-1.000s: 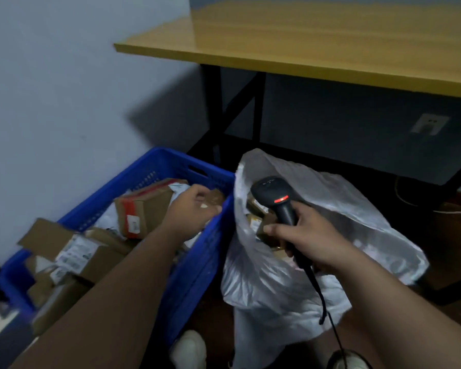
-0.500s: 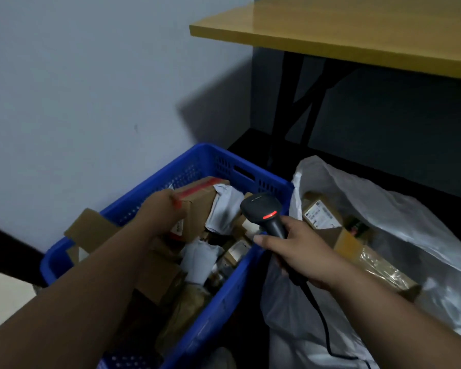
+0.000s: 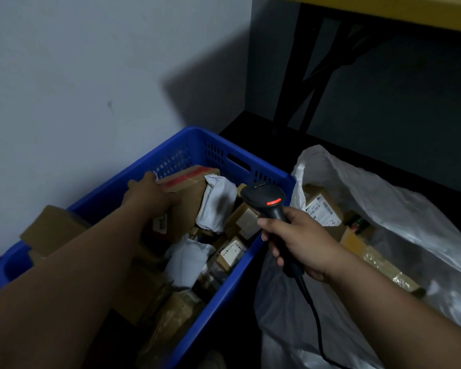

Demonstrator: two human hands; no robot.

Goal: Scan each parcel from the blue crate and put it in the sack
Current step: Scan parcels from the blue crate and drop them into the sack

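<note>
Table (image 3: 383, 12): cut off by top edge. Sack (image 3: 383, 209): ran off right edge. Parcel labels (image 3: 232, 253): print too small to read.

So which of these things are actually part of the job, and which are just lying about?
Part of the job:
left hand gripping the red-taped box
right hand holding the scanner
blue crate of parcels
white sack

Just lying about:
yellow table
grey wall
</note>
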